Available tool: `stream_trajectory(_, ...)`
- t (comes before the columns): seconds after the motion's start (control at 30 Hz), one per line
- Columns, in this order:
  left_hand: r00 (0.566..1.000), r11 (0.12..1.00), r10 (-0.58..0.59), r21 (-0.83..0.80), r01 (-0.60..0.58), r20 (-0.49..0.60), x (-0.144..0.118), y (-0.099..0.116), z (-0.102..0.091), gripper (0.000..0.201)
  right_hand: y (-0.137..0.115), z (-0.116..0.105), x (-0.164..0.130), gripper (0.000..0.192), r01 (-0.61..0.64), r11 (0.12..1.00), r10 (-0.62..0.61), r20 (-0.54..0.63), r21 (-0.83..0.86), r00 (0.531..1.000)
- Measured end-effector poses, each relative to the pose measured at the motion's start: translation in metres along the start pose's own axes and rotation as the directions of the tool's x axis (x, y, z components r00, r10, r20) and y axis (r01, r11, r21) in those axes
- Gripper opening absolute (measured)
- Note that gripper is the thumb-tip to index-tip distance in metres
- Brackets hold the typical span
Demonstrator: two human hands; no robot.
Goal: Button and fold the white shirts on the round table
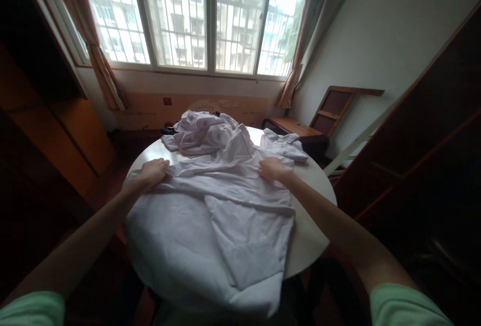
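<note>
Spread over the round table (311, 220) is a white shirt (180, 230), large and long-sleeved, possibly a coat. Its lower part hangs over the near edge, and one sleeve (248, 240) lies folded down across the body. At its left side my left hand (154, 173) is closed, with the fingers pinching the cloth. My right hand (272, 168) is closed on the cloth at the right side, its fingertips partly hidden. Beyond the shirt sits a crumpled heap of white clothes (205, 133). A folded white garment (283, 145) lies beyond my right hand.
Something black (169, 130) shows beside the heap. Past the table stands a low wooden table (289, 126), with a wooden frame (332, 108) leaning at the wall. Barred windows (180, 20) with tied curtains (101, 72) are ahead. Dark wooden furniture (406, 165) rises on the right.
</note>
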State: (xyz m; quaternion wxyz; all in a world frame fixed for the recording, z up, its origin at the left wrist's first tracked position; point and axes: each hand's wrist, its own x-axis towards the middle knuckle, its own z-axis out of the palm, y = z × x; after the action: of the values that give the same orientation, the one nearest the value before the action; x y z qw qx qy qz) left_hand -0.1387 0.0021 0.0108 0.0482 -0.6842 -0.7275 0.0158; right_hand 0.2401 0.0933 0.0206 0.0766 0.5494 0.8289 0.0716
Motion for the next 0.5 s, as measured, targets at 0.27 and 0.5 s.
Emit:
stream_trajectory(0.27,0.997,0.985,-0.068,0.156,0.074,-0.040,0.053,0.017,0.004,0.034,0.008,0.017,0.017,0.042,-0.023,0.994,0.035,-0.107,0.111,0.994)
stream_trajectory(0.5,0.999,0.992,-0.050,0.119,0.048,0.017,0.060,-0.003,0.006,0.034,-0.009,0.033,0.020,0.035,0.059,0.995,-0.053,-0.073,0.080,0.996)
